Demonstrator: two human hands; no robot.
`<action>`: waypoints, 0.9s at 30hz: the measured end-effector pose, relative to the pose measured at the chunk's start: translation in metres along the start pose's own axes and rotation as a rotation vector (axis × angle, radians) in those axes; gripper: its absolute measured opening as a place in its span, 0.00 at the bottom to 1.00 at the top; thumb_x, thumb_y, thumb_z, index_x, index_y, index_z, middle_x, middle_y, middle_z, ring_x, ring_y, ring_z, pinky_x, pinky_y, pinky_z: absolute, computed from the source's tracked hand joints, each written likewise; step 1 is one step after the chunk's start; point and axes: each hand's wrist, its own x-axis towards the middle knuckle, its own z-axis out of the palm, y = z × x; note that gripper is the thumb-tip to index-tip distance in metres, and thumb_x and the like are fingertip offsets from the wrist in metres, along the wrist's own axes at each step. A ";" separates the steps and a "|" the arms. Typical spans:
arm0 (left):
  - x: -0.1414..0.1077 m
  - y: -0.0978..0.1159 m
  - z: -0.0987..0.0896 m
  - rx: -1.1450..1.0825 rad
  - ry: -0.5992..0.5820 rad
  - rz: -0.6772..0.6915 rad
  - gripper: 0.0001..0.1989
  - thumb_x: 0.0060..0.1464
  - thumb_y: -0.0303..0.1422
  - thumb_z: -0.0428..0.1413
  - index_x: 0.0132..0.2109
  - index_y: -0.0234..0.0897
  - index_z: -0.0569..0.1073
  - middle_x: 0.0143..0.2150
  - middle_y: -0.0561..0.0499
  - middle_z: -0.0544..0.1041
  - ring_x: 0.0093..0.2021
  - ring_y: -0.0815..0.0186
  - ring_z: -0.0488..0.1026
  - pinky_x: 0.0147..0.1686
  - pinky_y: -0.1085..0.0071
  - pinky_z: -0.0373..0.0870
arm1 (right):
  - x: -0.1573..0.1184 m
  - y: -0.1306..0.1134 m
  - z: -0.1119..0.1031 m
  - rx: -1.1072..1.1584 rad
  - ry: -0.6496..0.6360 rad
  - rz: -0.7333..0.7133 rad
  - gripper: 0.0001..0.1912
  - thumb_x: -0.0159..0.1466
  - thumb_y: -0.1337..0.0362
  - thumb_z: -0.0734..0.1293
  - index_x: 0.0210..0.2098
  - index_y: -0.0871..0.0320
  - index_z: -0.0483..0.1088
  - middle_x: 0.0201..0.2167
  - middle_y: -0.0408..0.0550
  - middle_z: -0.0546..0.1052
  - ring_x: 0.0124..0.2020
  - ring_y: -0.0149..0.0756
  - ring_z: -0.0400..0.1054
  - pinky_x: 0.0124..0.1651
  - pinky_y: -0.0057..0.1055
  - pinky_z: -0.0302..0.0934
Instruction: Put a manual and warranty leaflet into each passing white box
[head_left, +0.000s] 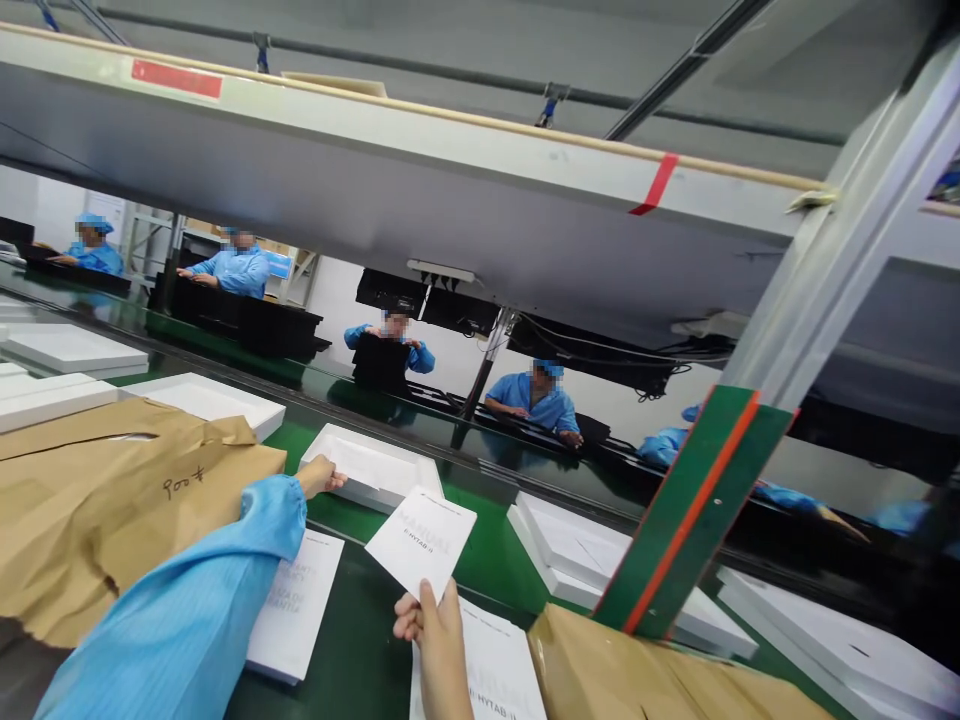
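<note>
My right hand [431, 625] grips a white manual [424, 540] by its near corner, thumb on top. The manual is raised and tilted above the green belt, with grey print on its cover. Beneath that hand lies a stack of similar manuals [499, 665]. My left hand [325, 476] is at the left end of a shallow white open box [409, 470], fingers drawn together. Whether they pinch the box's rim or a paper in it, I cannot make out. Below the left forearm rests a second stack of white printed booklets [300, 600], partly hidden by the blue sleeve [180, 600].
Crumpled brown paper [135, 500] covers the left side. A brown package [645, 670] lies at front right, beside a slanted green-and-orange post [697, 510]. More white boxes [577, 540] sit along the green belt [480, 545]. A shelf hangs overhead; several co-workers [536, 395] work across the line.
</note>
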 end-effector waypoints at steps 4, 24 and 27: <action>0.007 0.003 -0.002 -0.097 0.094 -0.043 0.13 0.51 0.34 0.45 0.43 0.31 0.62 0.37 0.49 0.67 0.32 0.71 0.66 0.30 0.70 0.66 | -0.004 -0.007 0.002 0.004 -0.018 0.031 0.23 0.49 0.46 0.59 0.34 0.57 0.54 0.13 0.39 0.68 0.10 0.28 0.60 0.12 0.21 0.48; -0.112 -0.042 0.011 -0.057 -0.323 0.297 0.10 0.40 0.36 0.53 0.24 0.33 0.63 0.16 0.58 0.63 0.18 0.75 0.60 0.19 0.78 0.54 | -0.014 -0.023 0.008 -0.112 -0.172 0.092 0.22 0.51 0.50 0.60 0.38 0.58 0.54 0.15 0.41 0.69 0.15 0.30 0.62 0.18 0.25 0.52; -0.109 -0.049 0.011 -0.052 -0.335 0.305 0.11 0.43 0.38 0.50 0.27 0.33 0.63 0.17 0.56 0.65 0.18 0.74 0.61 0.19 0.77 0.55 | -0.021 -0.040 0.005 -0.130 -0.099 0.081 0.23 0.51 0.51 0.61 0.39 0.58 0.52 0.16 0.41 0.69 0.16 0.31 0.62 0.20 0.27 0.55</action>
